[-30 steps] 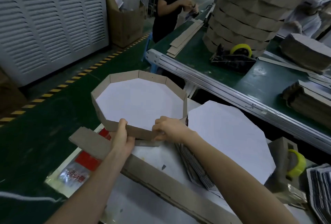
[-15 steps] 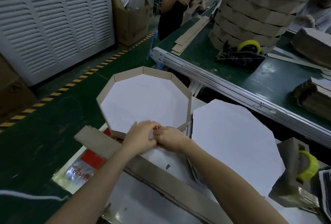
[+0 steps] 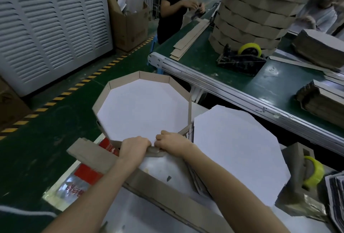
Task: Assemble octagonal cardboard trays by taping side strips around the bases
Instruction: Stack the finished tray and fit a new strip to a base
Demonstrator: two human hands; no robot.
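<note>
Left hand (image 3: 135, 146) and right hand (image 3: 172, 142): my fingers curl over the near side strip (image 3: 154, 152) of the octagonal tray (image 3: 143, 109), knuckles touching (a second ago the hands gripped apart). Forearms converge, wrists low. The tray rests at the table edge, just beside the stack of white bases (image 3: 240, 150).

The tray's base (image 3: 143, 109) is plain white, its side strip (image 3: 154, 75) raw brown. The loose base (image 3: 240, 150) is white too. The belt (image 3: 201, 59) and floor (image 3: 37, 149) are dark green (a yellow-and-black hazard stripe (image 3: 78, 84) crosses the floor). The far tape roll (image 3: 250, 49) and near tape roll (image 3: 314, 173) are yellow. The louvred panel (image 3: 46, 24) is pale grey, and the packet (image 3: 87, 173) is red and silver.
</note>
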